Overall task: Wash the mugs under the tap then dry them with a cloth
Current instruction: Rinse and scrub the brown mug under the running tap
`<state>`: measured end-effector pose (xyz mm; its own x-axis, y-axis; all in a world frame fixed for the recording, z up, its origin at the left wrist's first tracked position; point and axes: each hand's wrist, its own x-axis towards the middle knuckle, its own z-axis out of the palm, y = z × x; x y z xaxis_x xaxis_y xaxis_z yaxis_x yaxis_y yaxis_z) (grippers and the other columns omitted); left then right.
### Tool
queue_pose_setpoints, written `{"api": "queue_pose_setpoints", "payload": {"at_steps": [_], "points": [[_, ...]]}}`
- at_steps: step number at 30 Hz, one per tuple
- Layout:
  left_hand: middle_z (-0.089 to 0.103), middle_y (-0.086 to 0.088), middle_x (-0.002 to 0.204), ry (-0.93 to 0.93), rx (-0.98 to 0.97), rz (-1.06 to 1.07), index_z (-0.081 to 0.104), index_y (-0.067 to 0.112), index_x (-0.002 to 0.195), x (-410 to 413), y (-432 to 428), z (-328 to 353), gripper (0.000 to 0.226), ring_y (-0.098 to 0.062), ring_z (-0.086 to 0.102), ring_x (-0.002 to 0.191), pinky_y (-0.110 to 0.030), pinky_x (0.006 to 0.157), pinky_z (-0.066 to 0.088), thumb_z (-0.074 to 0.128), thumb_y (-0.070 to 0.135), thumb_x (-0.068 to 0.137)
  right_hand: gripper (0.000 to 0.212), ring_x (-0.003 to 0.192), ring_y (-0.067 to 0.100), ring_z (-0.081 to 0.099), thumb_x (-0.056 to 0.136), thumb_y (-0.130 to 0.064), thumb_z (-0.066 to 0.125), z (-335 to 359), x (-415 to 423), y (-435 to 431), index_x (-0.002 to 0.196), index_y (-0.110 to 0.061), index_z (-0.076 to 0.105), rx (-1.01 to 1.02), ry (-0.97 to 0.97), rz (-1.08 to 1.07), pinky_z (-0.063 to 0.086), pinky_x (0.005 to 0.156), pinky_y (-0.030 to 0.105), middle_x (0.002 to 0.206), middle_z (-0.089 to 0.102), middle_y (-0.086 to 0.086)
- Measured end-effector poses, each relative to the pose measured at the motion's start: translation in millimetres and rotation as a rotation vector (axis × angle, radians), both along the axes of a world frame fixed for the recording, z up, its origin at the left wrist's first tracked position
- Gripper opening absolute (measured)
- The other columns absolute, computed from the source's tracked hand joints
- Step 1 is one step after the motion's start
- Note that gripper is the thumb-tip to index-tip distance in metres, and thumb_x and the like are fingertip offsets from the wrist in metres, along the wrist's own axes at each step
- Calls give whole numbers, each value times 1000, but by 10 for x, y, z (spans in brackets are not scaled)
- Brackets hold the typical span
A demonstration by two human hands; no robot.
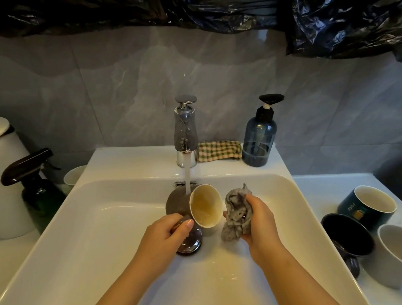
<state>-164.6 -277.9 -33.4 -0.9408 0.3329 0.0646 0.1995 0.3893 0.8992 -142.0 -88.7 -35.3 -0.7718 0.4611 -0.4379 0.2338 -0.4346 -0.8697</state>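
Head view. Shows mug (204, 205) directly below tap (184, 131), tipped on its side under the stream, mouth facing right, probably for rinsing and draining into sink (79, 241). Left hand (165, 234) in front of tap, fingers curled round the mug's base. Right hand (257, 218) just right of mug, fingers closed on bunched cloth (238, 214), presumably ready for wiping. Spare mugs (366, 205) well right of tap, likely waiting.
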Motion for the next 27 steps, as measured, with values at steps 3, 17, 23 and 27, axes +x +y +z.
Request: {"api": "queue_pose_setpoints", "payload": {"at_steps": [3,17,23,27], "points": [[54,10,52,-155,165,68,54,12,64,-26,-21,16,33,-9,49,58,-23,64,40,56,26,93,26,94,27,64,93,-29,49,35,0,-10,107,-16,66,81,-4,18,54,82,40,102,69,10],[41,-5,40,-434,289,160,40,8,72,4,12,149,39,-25,53,41,-33,45,53,33,34,101,12,86,19,61,89,-15,59,17,78,-30,100,-11,58,390,-95,75,54,76,35,101,65,9],[43,-7,41,-410,278,132,40,7,71,11,22,179,38,-26,55,44,-37,49,56,35,31,101,22,70,14,56,91,-31,56,186,143,-109,94,-9,61,459,-4,119,53,56,30,85,62,4],[44,-7,41,-392,256,117,40,6,72,31,29,190,37,-26,56,45,-36,49,56,35,28,101,30,102,23,56,88,-32,60,226,137,-103,106,-9,66,342,48,11,46,87,37,102,62,2]]}}
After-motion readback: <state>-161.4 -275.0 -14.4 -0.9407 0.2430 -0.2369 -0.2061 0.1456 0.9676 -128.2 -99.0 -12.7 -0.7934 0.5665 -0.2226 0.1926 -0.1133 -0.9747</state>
